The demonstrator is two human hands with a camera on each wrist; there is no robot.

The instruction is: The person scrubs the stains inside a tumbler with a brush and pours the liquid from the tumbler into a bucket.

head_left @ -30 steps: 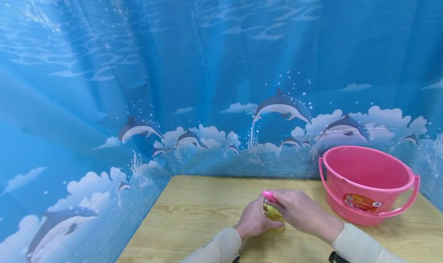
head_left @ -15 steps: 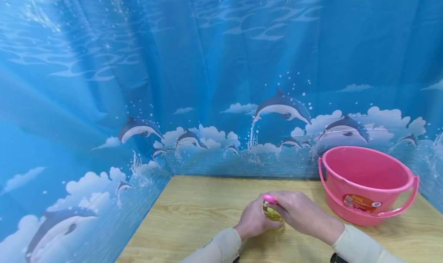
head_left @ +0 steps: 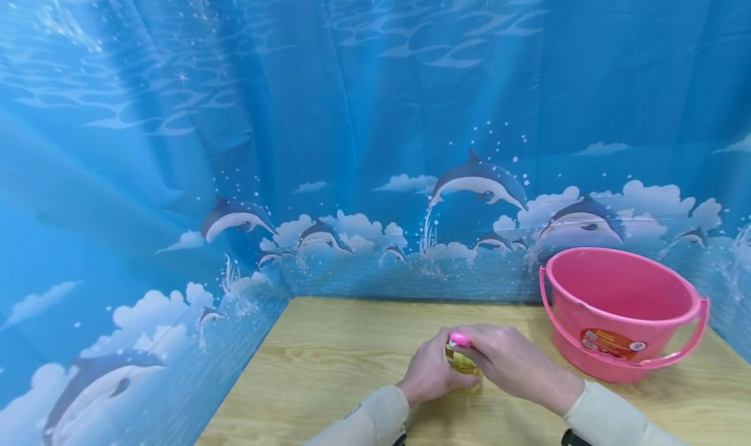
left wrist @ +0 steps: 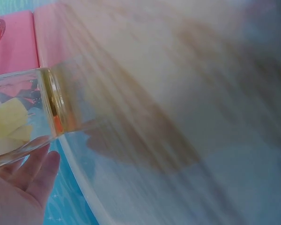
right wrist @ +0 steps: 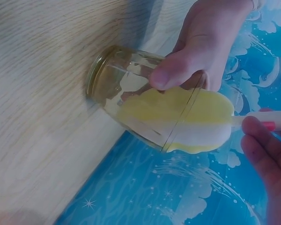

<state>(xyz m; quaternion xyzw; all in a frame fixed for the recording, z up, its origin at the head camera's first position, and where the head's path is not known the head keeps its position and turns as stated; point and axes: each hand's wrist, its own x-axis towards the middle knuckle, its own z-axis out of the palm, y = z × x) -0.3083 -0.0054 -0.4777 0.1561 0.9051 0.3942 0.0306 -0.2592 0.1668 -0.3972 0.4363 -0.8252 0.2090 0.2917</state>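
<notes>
A clear, yellowish glass cup is between my hands over the wooden table. My left hand holds it round the side, its thumb across the glass in the right wrist view. A yellow and white sponge cup brush is partly inside the cup, with the rest of its head outside the rim. My right hand grips the brush's white and pink handle above the cup's mouth. The thick base of the glass shows in the left wrist view; whether it touches the table I cannot tell.
A pink bucket with its handle hanging down in front stands on the right of the table. Blue dolphin-print curtains border the table at the back and left.
The pink end of the brush handle has shifted slightly to the right and down in the head view. Both hands keep their hold, and the cup stays in place.
</notes>
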